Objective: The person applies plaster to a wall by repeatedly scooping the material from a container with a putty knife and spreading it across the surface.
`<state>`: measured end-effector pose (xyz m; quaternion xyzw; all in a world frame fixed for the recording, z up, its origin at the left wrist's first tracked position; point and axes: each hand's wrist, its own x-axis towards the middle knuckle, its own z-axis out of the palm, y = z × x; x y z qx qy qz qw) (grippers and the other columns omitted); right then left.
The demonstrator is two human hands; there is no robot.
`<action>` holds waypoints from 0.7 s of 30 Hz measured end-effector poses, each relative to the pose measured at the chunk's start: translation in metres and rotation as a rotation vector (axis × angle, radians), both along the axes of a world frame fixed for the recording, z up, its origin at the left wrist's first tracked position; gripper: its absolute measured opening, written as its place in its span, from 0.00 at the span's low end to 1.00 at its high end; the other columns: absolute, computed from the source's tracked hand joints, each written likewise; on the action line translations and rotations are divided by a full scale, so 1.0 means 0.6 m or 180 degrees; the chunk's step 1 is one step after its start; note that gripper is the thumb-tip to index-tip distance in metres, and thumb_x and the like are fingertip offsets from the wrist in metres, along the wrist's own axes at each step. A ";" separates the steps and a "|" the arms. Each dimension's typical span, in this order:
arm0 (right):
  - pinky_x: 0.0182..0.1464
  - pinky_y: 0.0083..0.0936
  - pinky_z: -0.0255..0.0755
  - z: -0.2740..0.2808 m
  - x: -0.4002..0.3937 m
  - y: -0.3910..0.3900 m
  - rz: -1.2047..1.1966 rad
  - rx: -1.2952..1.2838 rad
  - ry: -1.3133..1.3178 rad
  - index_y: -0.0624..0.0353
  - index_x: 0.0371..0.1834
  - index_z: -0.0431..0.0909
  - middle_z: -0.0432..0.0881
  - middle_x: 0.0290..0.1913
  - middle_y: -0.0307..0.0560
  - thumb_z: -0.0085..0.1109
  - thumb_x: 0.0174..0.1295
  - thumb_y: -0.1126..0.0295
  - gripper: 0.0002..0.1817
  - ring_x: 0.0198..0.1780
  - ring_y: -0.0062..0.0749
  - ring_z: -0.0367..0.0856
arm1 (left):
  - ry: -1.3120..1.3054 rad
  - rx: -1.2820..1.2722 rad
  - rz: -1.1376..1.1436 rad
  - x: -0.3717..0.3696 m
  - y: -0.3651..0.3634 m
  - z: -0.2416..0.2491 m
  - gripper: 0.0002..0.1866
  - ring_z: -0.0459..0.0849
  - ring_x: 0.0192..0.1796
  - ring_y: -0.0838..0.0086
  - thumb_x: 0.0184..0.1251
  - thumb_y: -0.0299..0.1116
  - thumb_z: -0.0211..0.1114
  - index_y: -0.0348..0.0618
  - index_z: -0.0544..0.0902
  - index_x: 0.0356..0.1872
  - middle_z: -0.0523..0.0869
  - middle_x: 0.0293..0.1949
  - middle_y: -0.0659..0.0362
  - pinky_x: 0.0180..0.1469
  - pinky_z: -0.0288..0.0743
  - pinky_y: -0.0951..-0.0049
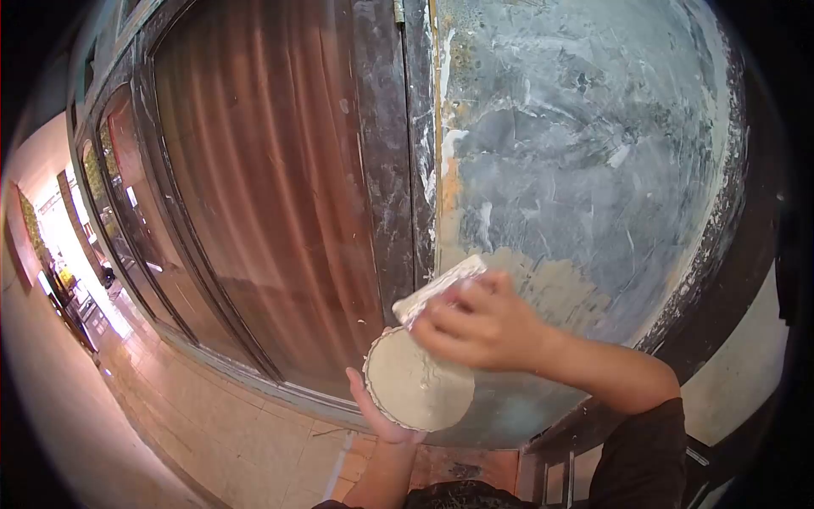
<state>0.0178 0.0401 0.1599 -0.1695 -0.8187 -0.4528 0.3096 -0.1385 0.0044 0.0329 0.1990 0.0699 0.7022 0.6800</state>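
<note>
The patchy grey panel (577,170) rises beyond the round dish (370,392), which the left hand (391,427) holds from beneath, gripping its edge, apparently so that the pale paste (407,386) sits level and near the panel. Over the dish's upper edge, the right hand's (475,327) fingers clasp a paste-smeared scraper (439,288), seemingly leaving its far long edge free.

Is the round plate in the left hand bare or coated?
Coated: cream-coloured paste spreads across the round plate, with small lumps near its middle.
</note>
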 end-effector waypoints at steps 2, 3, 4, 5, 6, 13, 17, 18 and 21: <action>0.46 0.35 0.58 0.035 0.022 0.008 -0.0256 -0.0007 0.0125 0.42 0.41 0.81 0.76 0.37 0.28 0.66 0.57 0.66 0.09 0.41 0.27 0.71 | -0.0079 0.0035 -0.0034 -0.007 0.010 -0.012 0.46 0.74 0.74 0.56 0.78 0.72 0.36 0.42 0.68 0.77 0.74 0.74 0.53 0.75 0.69 0.52; 0.45 0.36 0.57 0.051 0.036 0.014 -0.0520 -0.0015 0.0257 0.43 0.39 0.81 0.76 0.36 0.28 0.66 0.58 0.66 0.07 0.40 0.28 0.71 | -0.0149 0.0068 -0.0077 -0.011 0.013 -0.014 0.46 0.75 0.73 0.56 0.78 0.73 0.36 0.42 0.69 0.77 0.75 0.73 0.53 0.75 0.70 0.51; 0.45 0.38 0.56 0.061 0.053 0.025 -0.0642 -0.0093 0.0441 0.45 0.40 0.81 0.76 0.35 0.30 0.66 0.60 0.67 0.06 0.40 0.31 0.70 | -0.0086 0.0014 0.0023 -0.015 0.010 -0.008 0.46 0.76 0.72 0.56 0.77 0.73 0.37 0.41 0.70 0.75 0.76 0.72 0.52 0.74 0.72 0.50; 0.44 0.39 0.56 0.068 0.069 0.035 -0.0765 -0.0169 0.0627 0.46 0.40 0.81 0.75 0.35 0.33 0.67 0.62 0.67 0.06 0.41 0.34 0.70 | -0.0091 0.0014 0.0019 -0.018 0.012 -0.008 0.46 0.76 0.72 0.56 0.77 0.73 0.37 0.41 0.70 0.75 0.76 0.72 0.52 0.74 0.72 0.50; 0.44 0.39 0.56 0.071 0.081 0.042 -0.0768 -0.0168 0.0624 0.46 0.40 0.81 0.75 0.35 0.33 0.67 0.62 0.67 0.06 0.41 0.34 0.70 | -0.0073 0.0019 0.0171 -0.021 0.016 -0.009 0.46 0.76 0.72 0.55 0.77 0.73 0.37 0.41 0.71 0.75 0.76 0.72 0.51 0.73 0.72 0.50; 0.47 0.43 0.56 0.045 0.124 0.087 -0.0929 -0.0772 0.1402 0.54 0.44 0.81 0.80 0.39 0.39 0.69 0.64 0.65 0.10 0.45 0.42 0.71 | -0.0242 -0.0129 0.0440 -0.044 0.035 -0.020 0.46 0.78 0.70 0.53 0.77 0.73 0.38 0.40 0.73 0.73 0.78 0.71 0.50 0.72 0.73 0.49; 0.48 0.43 0.56 0.029 0.125 0.113 -0.0969 -0.0787 0.1443 0.54 0.44 0.81 0.80 0.40 0.40 0.69 0.65 0.64 0.10 0.46 0.43 0.71 | -0.0240 -0.0018 0.0287 -0.050 0.041 -0.026 0.46 0.79 0.69 0.53 0.76 0.74 0.39 0.40 0.74 0.72 0.78 0.71 0.50 0.71 0.75 0.48; 0.48 0.44 0.56 0.029 0.123 0.118 -0.0949 -0.0784 0.1474 0.54 0.45 0.81 0.81 0.40 0.40 0.69 0.65 0.64 0.10 0.46 0.43 0.71 | -0.0206 -0.0013 0.0329 -0.048 0.044 -0.027 0.47 0.79 0.69 0.52 0.76 0.74 0.40 0.40 0.74 0.72 0.78 0.70 0.50 0.71 0.75 0.48; 0.48 0.44 0.56 0.027 0.119 0.125 -0.1096 -0.0783 0.1447 0.54 0.45 0.81 0.80 0.40 0.41 0.68 0.65 0.64 0.10 0.46 0.44 0.72 | -0.0252 -0.0183 0.0359 -0.047 0.046 -0.021 0.46 0.79 0.69 0.53 0.76 0.75 0.40 0.41 0.74 0.72 0.78 0.70 0.50 0.70 0.75 0.49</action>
